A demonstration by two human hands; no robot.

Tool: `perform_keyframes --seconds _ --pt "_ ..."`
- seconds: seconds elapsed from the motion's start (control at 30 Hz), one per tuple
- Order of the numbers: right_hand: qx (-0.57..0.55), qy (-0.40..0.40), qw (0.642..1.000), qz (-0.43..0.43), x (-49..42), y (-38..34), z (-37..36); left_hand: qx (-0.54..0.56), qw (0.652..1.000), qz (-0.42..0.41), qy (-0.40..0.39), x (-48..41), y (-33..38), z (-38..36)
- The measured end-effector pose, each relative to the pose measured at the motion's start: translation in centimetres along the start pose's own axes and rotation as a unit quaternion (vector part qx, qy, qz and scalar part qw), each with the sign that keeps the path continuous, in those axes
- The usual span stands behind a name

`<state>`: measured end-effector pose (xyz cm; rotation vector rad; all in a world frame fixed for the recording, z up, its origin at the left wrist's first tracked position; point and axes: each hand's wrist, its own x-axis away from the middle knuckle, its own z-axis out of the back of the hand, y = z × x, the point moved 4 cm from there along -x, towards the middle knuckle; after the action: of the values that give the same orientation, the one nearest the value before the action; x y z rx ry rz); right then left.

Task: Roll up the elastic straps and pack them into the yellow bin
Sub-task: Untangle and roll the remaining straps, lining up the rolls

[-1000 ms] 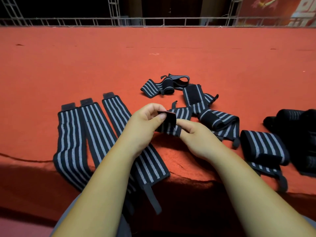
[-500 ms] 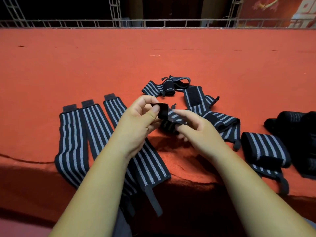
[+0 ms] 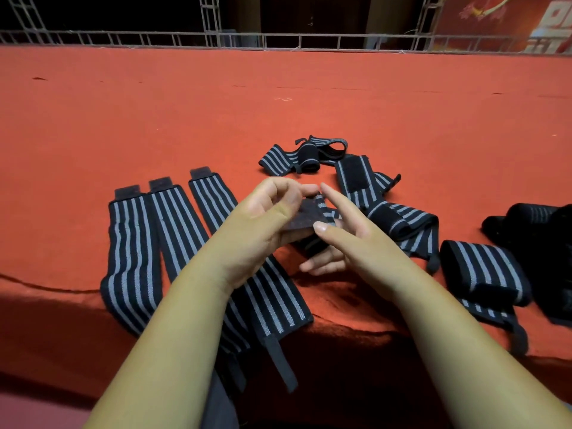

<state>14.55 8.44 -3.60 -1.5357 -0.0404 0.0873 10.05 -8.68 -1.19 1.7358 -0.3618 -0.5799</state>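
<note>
Above the red table's front edge, both hands hold one black strap with grey stripes (image 3: 309, 216). My left hand (image 3: 266, 221) curls round its black end patch. My right hand (image 3: 346, 236) pinches the strap with thumb on top and lower fingers beneath; its index finger sticks out straight. Three flat straps (image 3: 130, 252) lie side by side to the left, hanging over the edge. Several loose, tangled straps (image 3: 402, 218) lie behind my right hand. A partly rolled strap (image 3: 483, 274) sits to the right. No yellow bin is in view.
The red cloth table (image 3: 278, 103) stretches far back to a metal railing (image 3: 278, 41). A dark heap of black straps or fabric (image 3: 538, 243) lies at the right edge. A small rolled strap (image 3: 306, 159) sits further back, mid-table.
Both hands have risen slightly with the strap. My left hand has turned the black end patch up and my right index finger has straightened out.
</note>
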Motion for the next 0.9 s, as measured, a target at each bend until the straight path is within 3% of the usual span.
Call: perform_keyframes --seconds 0.17,0.27,0.43,0.5,0.63,0.8,0.9 --pt "0.035 0.014 0.999 0.001 -0.3 0.5 -0.3 -0.092 0.989 0.009 0.119 -0.4 -0.7 0.9" --pt "0.096 0.028 0.995 0.022 -0.4 0.3 -0.1 -0.119 0.983 0.029 0.140 -0.4 -0.7 1.3" --pt "0.195 0.089 0.974 0.077 -0.3 -0.4 2.0 -0.136 0.986 0.008 0.092 -0.1 0.3 1.6" --pt "0.184 0.064 0.976 0.101 -0.2 -0.8 2.0 -0.137 0.989 0.010 0.056 0.1 0.5 1.3" --pt "0.266 0.005 0.953 0.146 -0.2 -0.5 1.1 -0.148 0.988 0.003 0.033 0.2 0.6 1.1" --pt "0.364 0.091 0.908 0.189 -0.6 -0.6 1.6 -0.114 0.992 -0.004 0.052 -0.1 0.4 1.4" --pt "0.289 0.150 0.925 0.196 -0.4 -0.7 2.0 -0.184 0.981 0.005 0.055 0.0 0.2 1.4"
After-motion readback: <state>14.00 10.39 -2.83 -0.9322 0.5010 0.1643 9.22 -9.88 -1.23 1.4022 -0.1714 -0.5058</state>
